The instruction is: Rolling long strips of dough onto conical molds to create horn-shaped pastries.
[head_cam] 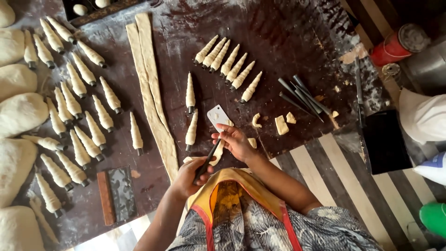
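My left hand (189,175) grips the lower end of a dark metal cone (207,161) held just above the table's near edge. A pale dough strip (216,156) is partly wound around the cone. My right hand (235,142) pinches this strip at the cone's upper end. A white plastic scraper (218,115) lies just beyond my right hand. Two long flat dough strips (149,83) run down the floured dark table (278,32) to the left of my hands.
Several dough-wrapped cones lie in rows at the left (76,111) and in the middle (230,62). Bare metal cones (302,96) and dough scraps (281,124) lie to the right. Dough lumps (21,114), a wood-handled bench scraper (116,195), a red can (395,46) and a black box (385,142) surround these.
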